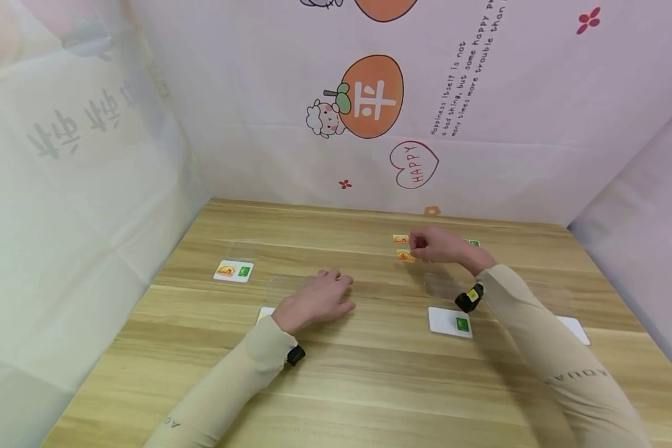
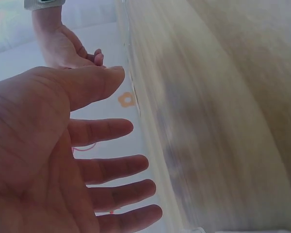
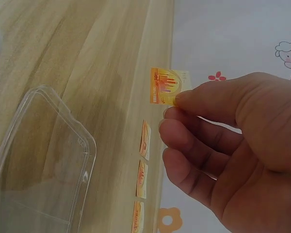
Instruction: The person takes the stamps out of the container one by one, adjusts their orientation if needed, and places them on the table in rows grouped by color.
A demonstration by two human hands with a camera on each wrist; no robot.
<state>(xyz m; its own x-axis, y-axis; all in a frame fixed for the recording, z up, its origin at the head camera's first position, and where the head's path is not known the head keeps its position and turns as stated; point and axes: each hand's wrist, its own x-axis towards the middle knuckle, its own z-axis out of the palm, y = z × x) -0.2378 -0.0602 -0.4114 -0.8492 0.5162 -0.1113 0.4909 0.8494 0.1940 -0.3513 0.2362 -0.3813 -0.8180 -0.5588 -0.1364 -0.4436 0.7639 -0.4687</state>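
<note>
My right hand pinches a small orange-and-yellow postage stamp between thumb and index finger, its other fingers curled in. In the head view, two orange stamps, one behind the other, show left of that hand. A green stamp peeks out beyond the right wrist. My left hand hovers palm down with fingers spread, holding nothing. Under its wrist, a white card is mostly hidden. Another white card with one green stamp lies below the right wrist.
At the left lies a white card bearing an orange and a green stamp. The right sleeve partly covers another white card. Clear plastic covers, such as one near the right wrist, lie behind the cards. A printed cloth walls the table's back.
</note>
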